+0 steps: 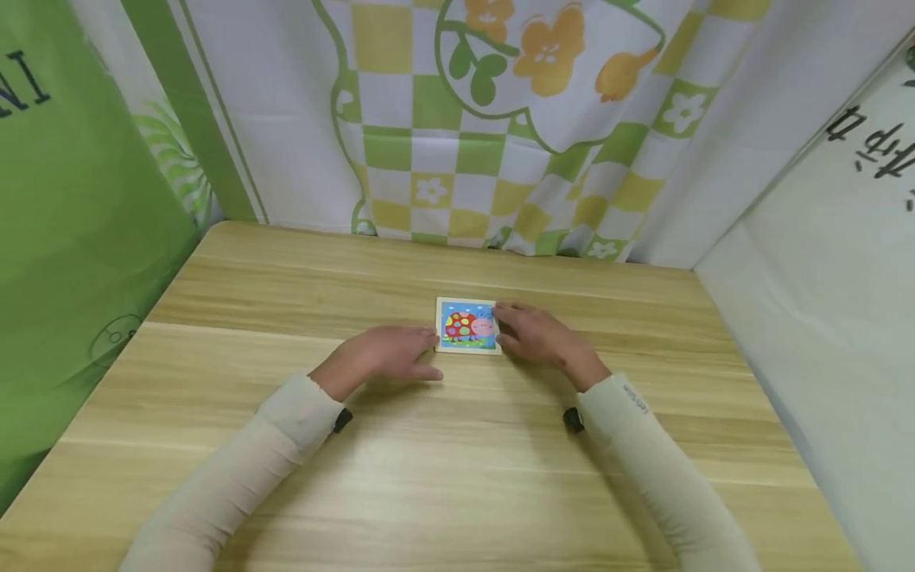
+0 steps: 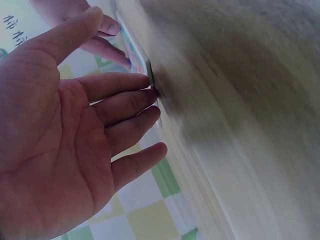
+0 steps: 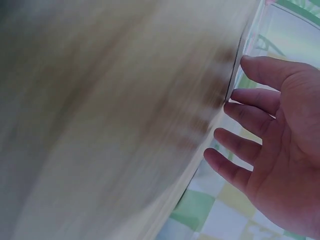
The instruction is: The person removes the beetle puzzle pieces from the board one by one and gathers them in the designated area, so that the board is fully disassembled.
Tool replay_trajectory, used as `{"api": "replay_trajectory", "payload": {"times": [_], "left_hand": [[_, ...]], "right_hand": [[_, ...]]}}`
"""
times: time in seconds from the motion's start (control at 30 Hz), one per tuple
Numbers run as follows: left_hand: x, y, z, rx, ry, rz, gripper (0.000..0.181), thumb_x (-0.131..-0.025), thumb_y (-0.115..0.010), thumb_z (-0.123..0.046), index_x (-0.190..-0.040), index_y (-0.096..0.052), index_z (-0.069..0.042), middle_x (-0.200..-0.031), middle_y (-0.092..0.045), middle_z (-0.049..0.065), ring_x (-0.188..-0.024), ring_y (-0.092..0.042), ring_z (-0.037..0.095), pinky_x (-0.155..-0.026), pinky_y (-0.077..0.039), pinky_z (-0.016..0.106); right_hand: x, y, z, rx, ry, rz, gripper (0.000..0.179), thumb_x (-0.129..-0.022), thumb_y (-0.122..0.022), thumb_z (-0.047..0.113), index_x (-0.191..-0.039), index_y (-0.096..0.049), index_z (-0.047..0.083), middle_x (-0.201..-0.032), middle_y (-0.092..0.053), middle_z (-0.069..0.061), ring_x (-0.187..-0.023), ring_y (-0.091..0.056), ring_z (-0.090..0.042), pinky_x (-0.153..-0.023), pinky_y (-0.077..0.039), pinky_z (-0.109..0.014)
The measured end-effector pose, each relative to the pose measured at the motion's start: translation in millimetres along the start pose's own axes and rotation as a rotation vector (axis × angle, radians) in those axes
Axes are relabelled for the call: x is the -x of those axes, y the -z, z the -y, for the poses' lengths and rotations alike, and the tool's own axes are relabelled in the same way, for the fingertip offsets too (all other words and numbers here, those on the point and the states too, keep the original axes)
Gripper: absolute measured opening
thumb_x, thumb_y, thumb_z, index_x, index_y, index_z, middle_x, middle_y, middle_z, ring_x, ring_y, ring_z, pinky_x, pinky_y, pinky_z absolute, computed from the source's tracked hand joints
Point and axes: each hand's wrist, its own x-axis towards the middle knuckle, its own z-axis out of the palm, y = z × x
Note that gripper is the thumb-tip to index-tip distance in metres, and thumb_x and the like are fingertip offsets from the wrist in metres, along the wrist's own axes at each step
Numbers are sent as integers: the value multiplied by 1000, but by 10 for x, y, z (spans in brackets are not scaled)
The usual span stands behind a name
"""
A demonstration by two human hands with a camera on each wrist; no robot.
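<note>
A small square picture board [image 1: 468, 326] with a spotted ladybug on blue lies flat on the wooden table [image 1: 429, 461], framed by a pale border. At its left edge, my left hand [image 1: 393, 352] touches the side with fairly straight fingers, the thumb held apart toward me. On the opposite side my right hand [image 1: 539, 334] has its fingertips right at the right edge, the fingers slightly covering the upper right corner. The left wrist view shows the left fingertips against the board's thin side [image 2: 149, 70]. In the right wrist view, the right fingers [image 3: 250, 119] are spread and gently bent beside the board.
A checked, flowered curtain [image 1: 443, 159] hangs behind the table's far edge. Green cloth [image 1: 79, 238] borders the left side, and a white sheet with dark writing [image 1: 843, 262] borders the right. Black wrist straps show below both sleeves.
</note>
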Motion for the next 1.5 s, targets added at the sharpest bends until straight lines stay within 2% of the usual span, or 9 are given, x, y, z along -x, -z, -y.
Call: {"api": "replay_trajectory", "payload": {"times": [0.23, 0.43, 0.67, 0.83, 1.0, 1.1, 1.27, 1.37, 1.5], "left_hand": [[114, -13, 40, 25, 1, -9, 75, -105, -56, -48, -157, -37, 3, -164, -31, 17, -151, -28, 29, -121, -22, 41], [172, -30, 69, 30, -1, -28, 74, -105, -56, -47, -157, -38, 2, -164, -31, 17, -151, -29, 30, -120, -24, 42], [171, -6, 68, 24, 6, -22, 74, -105, -56, -46, -157, -37, 2, -164, -31, 17, -151, -28, 31, -121, -22, 42], [156, 14, 60, 53, 20, -18, 75, -105, -57, -46, -157, -35, 4, -163, -32, 19, -150, -30, 31, -120, -24, 42], [71, 32, 58, 68, -19, -62, 73, -105, -58, -42, -157, -35, 4, -161, -34, 23, -149, -33, 32, -119, -28, 43], [-22, 44, 54, 66, -45, -85, 70, -105, -59, -41, -158, -37, 0, -163, -31, 22, -150, -30, 31, -119, -28, 44], [-166, 71, 3, 55, -81, -108, 63, -105, -59, -38, -157, -43, -6, -165, -29, 20, -151, -28, 32, -116, -32, 48], [-230, 78, -34, 62, -101, -107, 60, -105, -60, -35, -157, -45, -9, -166, -26, 19, -152, -24, 34, -116, -31, 50], [-297, 57, -66, 54, -92, -81, 59, -105, -59, -37, -160, -42, -20, -169, -18, 16, -154, -19, 34, -117, -30, 52]], "right_hand": [[4, -17, 90, 31, 24, -5, 57, -104, -61, 22, -152, -45, -4, -156, -42, -23, -141, -40, -47, -116, -29, -55], [-11, -19, 125, 11, 12, 5, 57, -105, -61, 23, -153, -44, -3, -158, -41, -22, -142, -39, -45, -116, -29, -55], [-26, -9, 114, 6, 14, 13, 58, -106, -59, 25, -155, -42, -2, -160, -38, -21, -144, -37, -43, -118, -26, -54], [-34, 4, 110, -9, 20, 20, 58, -106, -59, 26, -154, -43, -2, -160, -37, -22, -146, -35, -41, -119, -24, -53], [-66, 15, 81, 9, 11, -46, 55, -105, -61, 25, -151, -48, -1, -148, -53, -23, -135, -50, -41, -112, -36, -53], [-102, 30, 55, 2, -2, -81, 51, -104, -61, 25, -149, -52, 1, -143, -59, -20, -131, -55, -39, -110, -39, -52], [-163, 50, 48, -38, -28, -48, 54, -104, -62, 30, -152, -50, 7, -150, -51, -19, -139, -45, -38, -114, -34, -53], [-174, 60, 54, -57, -54, -16, 58, -104, -63, 35, -153, -49, 9, -150, -48, -21, -139, -43, -39, -112, -35, -56], [-192, 55, 44, -85, -72, 14, 63, -102, -65, 41, -154, -47, 11, -149, -46, -21, -137, -42, -38, -108, -39, -58]]}}
